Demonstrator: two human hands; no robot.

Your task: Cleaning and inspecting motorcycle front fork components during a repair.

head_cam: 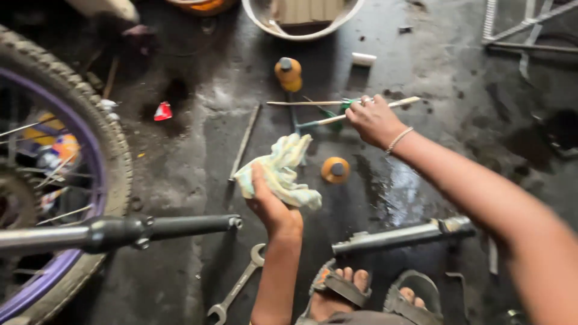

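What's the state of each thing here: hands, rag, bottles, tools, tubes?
left hand: gripping the rag
rag: crumpled, held up off the floor
right hand: closed on a thin rod
thin rod: lifted at one end, slanted
orange bottle: lying on its side, capped
second orange bottle: standing upright, capped
wrench: flat on the floor
metal tube: lying by the feet
black fork leg: horizontal, off the floor
wheel: upright

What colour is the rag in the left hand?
Pale yellow with light blue patches, rag; head view.
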